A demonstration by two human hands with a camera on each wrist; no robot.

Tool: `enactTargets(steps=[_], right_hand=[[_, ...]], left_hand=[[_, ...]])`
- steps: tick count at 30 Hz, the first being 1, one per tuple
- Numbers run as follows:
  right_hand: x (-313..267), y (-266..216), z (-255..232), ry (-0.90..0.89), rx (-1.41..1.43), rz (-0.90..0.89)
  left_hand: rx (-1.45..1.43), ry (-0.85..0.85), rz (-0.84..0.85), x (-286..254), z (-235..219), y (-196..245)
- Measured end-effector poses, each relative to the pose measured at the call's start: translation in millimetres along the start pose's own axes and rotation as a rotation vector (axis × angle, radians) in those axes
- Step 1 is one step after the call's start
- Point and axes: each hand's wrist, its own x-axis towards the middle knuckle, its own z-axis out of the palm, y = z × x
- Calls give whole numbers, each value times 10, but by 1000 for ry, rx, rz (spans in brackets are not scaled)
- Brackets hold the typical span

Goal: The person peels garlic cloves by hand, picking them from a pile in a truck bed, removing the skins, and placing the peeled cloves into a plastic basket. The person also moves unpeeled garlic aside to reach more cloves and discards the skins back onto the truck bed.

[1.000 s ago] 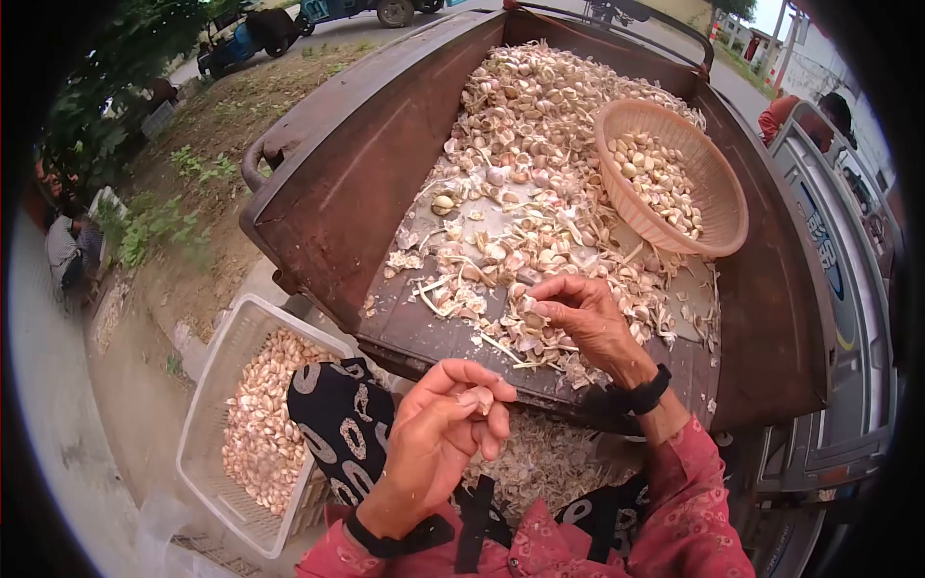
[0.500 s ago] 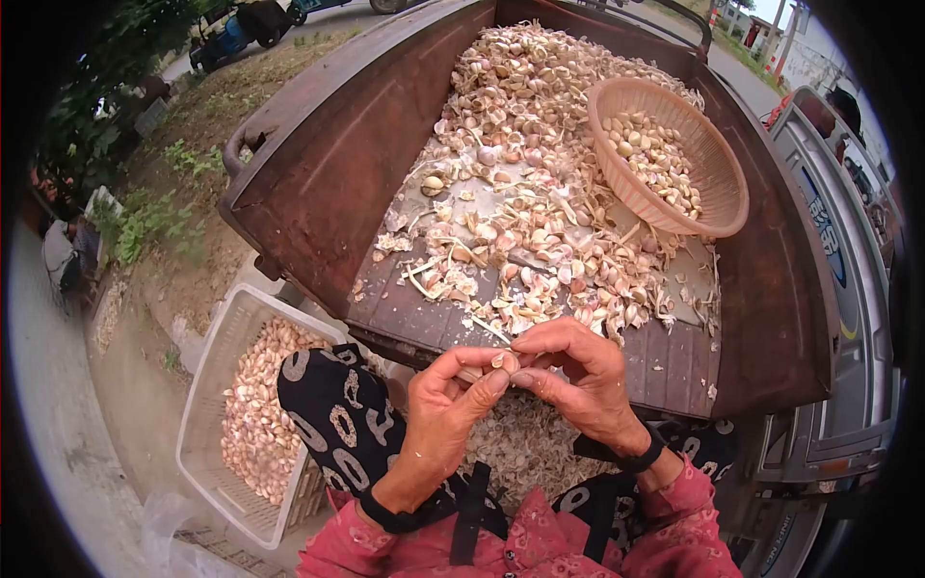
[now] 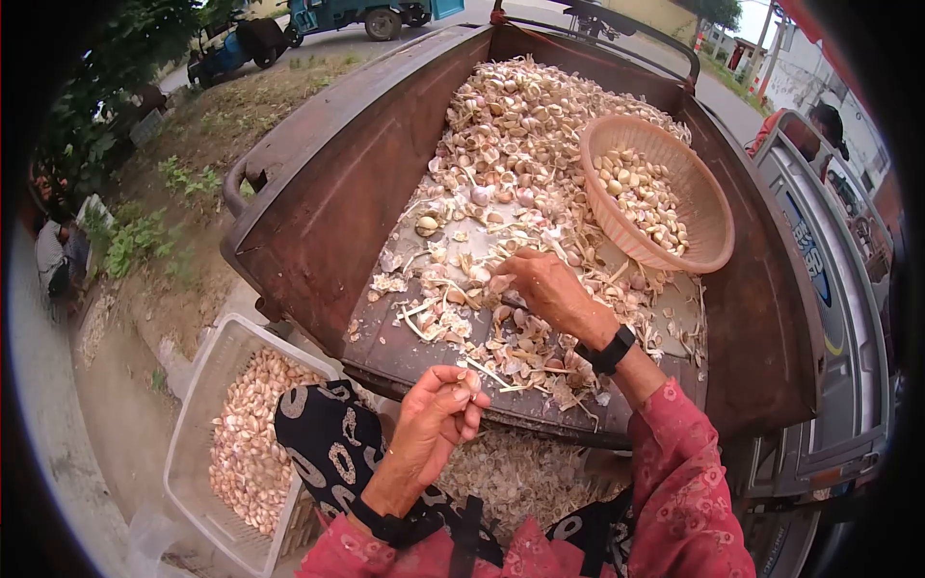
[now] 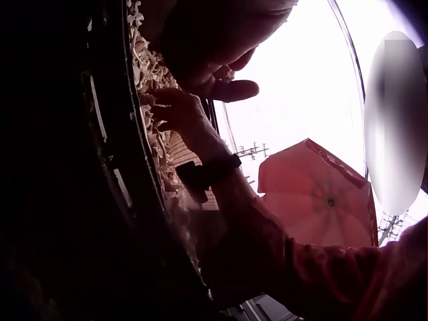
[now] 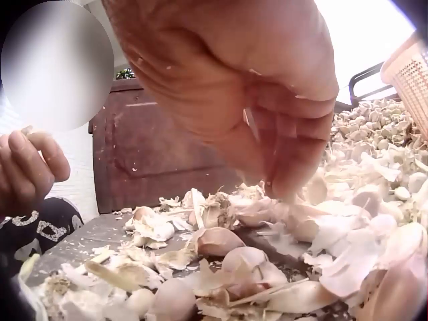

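Note:
In the head view my left hand (image 3: 424, 424) pinches a garlic clove (image 3: 470, 380) between thumb and fingers, in front of the cart bed's near edge. My right hand (image 3: 554, 294) reaches over the cart bed, fingers bent down into the loose garlic cloves and skins (image 3: 515, 342). Seen from the right wrist, the right thumb and fingertips (image 5: 284, 177) come close together right at the heap; I cannot tell whether they grip a clove. Papery skins and pinkish cloves (image 5: 217, 242) lie around them. The left wrist view is dark, with the right hand (image 4: 180, 110) beyond the left fingers (image 4: 234, 90).
An orange plastic basket (image 3: 718, 217) of peeled cloves stands at the right on the heap. Rusty cart walls (image 3: 356, 193) enclose the bed. A white crate (image 3: 188, 433) of unpeeled cloves stands at lower left. Skins (image 3: 520, 472) litter the ground below. A grey vehicle (image 3: 829, 289) stands at right.
Both hands came together at a clove half a second ago, then parted. My right hand has moved forward to the heap; the left keeps a clove near the edge.

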Motion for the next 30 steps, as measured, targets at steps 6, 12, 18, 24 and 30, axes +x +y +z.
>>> enactTargets(steps=[6,12,18,24,30], right_hand=[[79,94,213,-84,-89,49],[-250,-76,58,83,218,103],[-748,-918,-101,179,940,376],[-1088,-1456,-345,339,997,110],[-1448,-2153,-1153,313,1038,-160]], left_hand=[[-82,-35,-8,-8,-122,95],[2,-14,43,103,-132,-73],[280,39,225,85,238,-104],[574,-103,539,-272,475,8],[781,-455,864,-956,1012,474]])
